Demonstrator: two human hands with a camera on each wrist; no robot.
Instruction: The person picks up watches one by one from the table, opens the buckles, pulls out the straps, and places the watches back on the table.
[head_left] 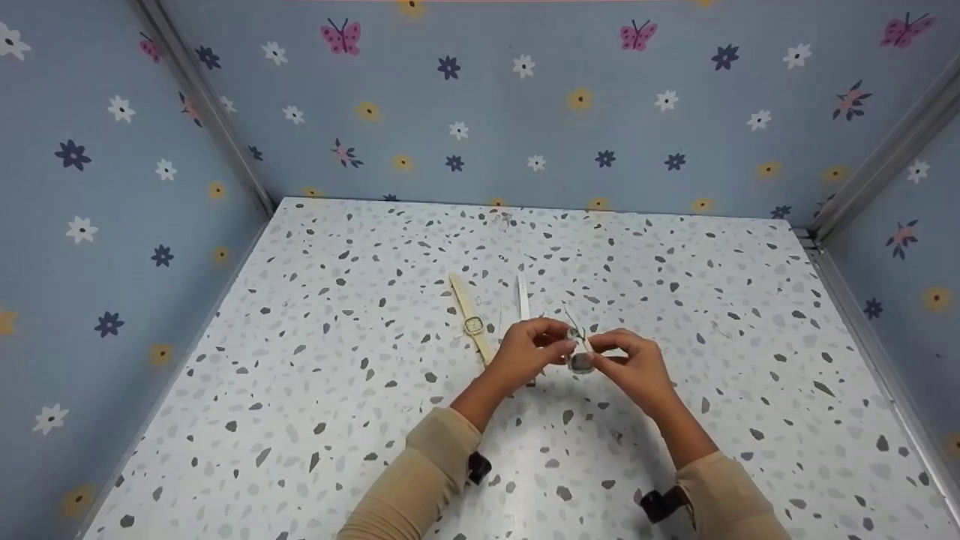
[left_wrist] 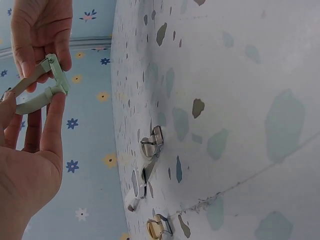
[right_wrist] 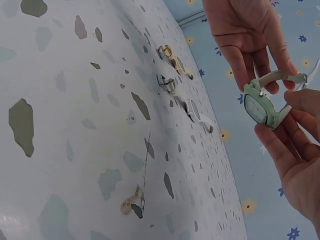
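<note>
A pale green wristwatch [right_wrist: 258, 106] is held up between both hands, its strap bent round into a loop. My left hand [head_left: 529, 351] pinches the strap with thumb and fingers on one side of the case. Opposite it, my right hand [head_left: 632, 366] grips the watch, a fingertip at the case edge and the thumb at the strap's end. The dial faces the right wrist camera. Close by the left hand on the table lie a white watch [head_left: 523, 295], partly hidden behind that hand, and a cream-yellow watch [head_left: 474, 325] to its left.
The table [head_left: 315, 300] has a white speckled top. Blue panels [head_left: 495, 105] printed with flowers and butterflies rise at its back and both sides, with metal posts [head_left: 210, 105] at the corners. Black straps [head_left: 661, 505] sit at the sleeves.
</note>
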